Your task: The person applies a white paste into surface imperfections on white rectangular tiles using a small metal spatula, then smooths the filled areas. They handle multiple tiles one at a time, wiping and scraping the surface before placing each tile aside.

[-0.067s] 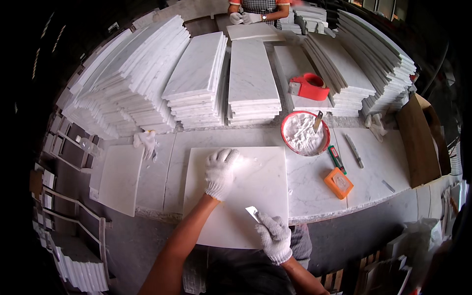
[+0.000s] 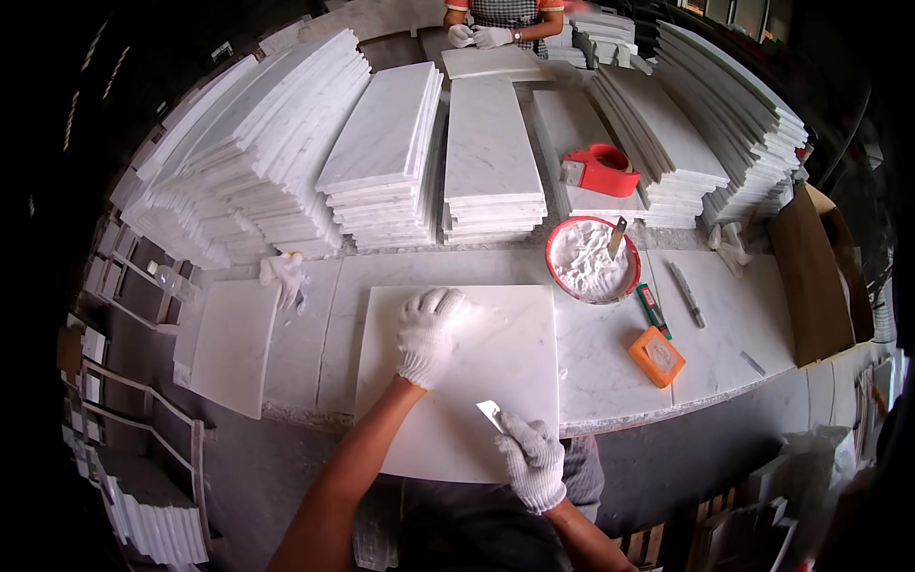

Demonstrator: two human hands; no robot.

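Observation:
A square white marble tile (image 2: 496, 362) lies flat on the workbench in front of me, overhanging its near edge. My left hand (image 2: 427, 334), in a white knit glove, presses flat on the tile's upper left part. My right hand (image 2: 532, 462), also gloved, grips a small putty knife (image 2: 491, 414) whose blade rests on the tile near its lower right corner. A red bowl of white paste (image 2: 591, 259) with a scraper standing in it sits just beyond the tile to the right.
Tall stacks of marble slabs (image 2: 381, 162) fill the back of the bench. A red tape dispenser (image 2: 602, 172), an orange block (image 2: 657, 357), a green-handled tool (image 2: 652, 309) and a spare glove (image 2: 284, 272) lie around. Another person's gloved hands (image 2: 481, 36) work at the far end.

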